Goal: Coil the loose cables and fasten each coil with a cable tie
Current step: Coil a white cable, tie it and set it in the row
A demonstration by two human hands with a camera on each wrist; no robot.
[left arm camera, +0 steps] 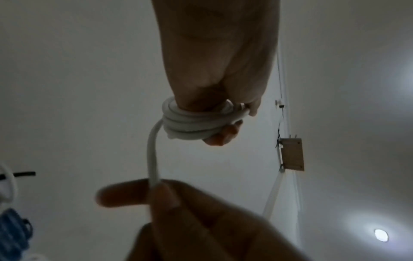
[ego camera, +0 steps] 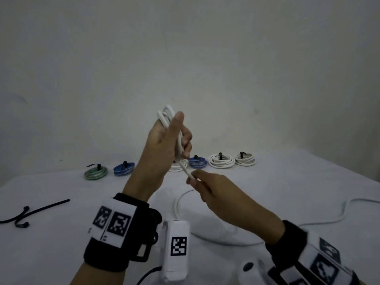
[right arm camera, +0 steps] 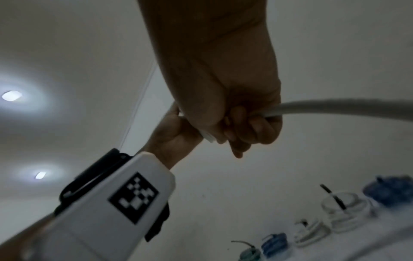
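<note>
My left hand (ego camera: 181, 134) is raised above the table with a white cable coil (ego camera: 166, 114) wound round its curled fingers; the left wrist view shows several turns of the coil (left arm camera: 194, 123) held by the left hand (left arm camera: 232, 123). One strand (ego camera: 186, 171) runs down from the coil to my right hand (ego camera: 194, 180), which pinches it between thumb and fingers just below the left hand. The pinch of the right hand (left arm camera: 156, 188) is close to the camera in the left wrist view. The rest of the loose cable (ego camera: 205, 237) trails over the table to the right edge. In the right wrist view the right hand (right arm camera: 225, 136) grips the cable (right arm camera: 335, 108).
Tied coils line the back of the table: green (ego camera: 96, 173), blue (ego camera: 124, 169), a partly hidden white one (ego camera: 176, 166), blue (ego camera: 197, 162), white (ego camera: 221, 161), white (ego camera: 245, 159). Black cable ties (ego camera: 30, 211) lie at the left. A wall stands close behind the table.
</note>
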